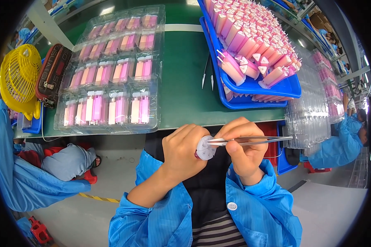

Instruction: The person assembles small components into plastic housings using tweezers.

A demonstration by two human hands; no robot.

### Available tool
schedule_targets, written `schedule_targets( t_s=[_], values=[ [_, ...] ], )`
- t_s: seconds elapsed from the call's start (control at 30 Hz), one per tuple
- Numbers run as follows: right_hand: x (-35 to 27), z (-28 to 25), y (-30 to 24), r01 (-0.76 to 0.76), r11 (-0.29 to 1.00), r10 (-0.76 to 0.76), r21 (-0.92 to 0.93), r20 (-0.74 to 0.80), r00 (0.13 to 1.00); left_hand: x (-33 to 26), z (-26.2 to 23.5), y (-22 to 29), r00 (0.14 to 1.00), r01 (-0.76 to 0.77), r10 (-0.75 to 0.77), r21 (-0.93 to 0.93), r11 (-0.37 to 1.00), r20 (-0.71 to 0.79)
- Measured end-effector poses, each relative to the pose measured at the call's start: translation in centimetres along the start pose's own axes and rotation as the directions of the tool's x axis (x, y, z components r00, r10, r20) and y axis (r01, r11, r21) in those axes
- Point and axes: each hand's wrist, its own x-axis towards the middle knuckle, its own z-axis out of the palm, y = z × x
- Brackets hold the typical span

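Just past the table's front edge, my left hand [183,150] is closed around a piece with a round white end [205,149] turned upward. A bit of pink shows at its lower edge; my fingers hide the rest. Metal tweezers [257,140] are pinched in my right hand [246,150], their tips touching or just over the white end. Beyond my hands, a blue tray [257,89] is heaped with pink and peach wedge-shaped pieces [251,35] that have white ends and thin white stems.
Clear plastic trays [152,123] holding pink and peach pieces in pairs cover the table's left. A dark pouch [53,76] and a yellow fan [20,76] sit beside them. Another pair of tweezers [207,74] lies on the green table [185,96]. Empty clear trays [307,111] are stacked at right.
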Motion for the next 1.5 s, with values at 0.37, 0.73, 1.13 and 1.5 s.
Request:
schedule_targets(
  t_s=[0.37, 0.73, 1.13, 1.5],
  values=[
    [0.0, 0.4, 0.2, -0.038, 0.997, 0.037, 0.071, 0.009, 0.999, -0.1, 0.0, -0.2, 0.998, -0.054, 0.058, 0.108, 0.993, -0.033],
    [0.0, 0.4, 0.4, -0.053, 0.983, 0.056, 0.176, -0.012, 0.998, 0.1, -0.1, -0.1, 0.999, -0.044, 0.047, 0.091, 0.995, -0.027],
    [0.1, 0.4, -0.1, -0.026, 0.998, 0.028, 0.063, -0.030, 0.999, 0.3, 0.0, -0.4, 0.993, -0.098, 0.104, 0.128, 0.987, -0.048],
    [0.3, -0.3, 0.1, 0.030, 0.999, -0.031, -0.018, -0.035, 0.999, 0.2, -0.3, -0.1, 1.000, -0.021, 0.021, -0.039, 0.999, 0.003]
  ],
)
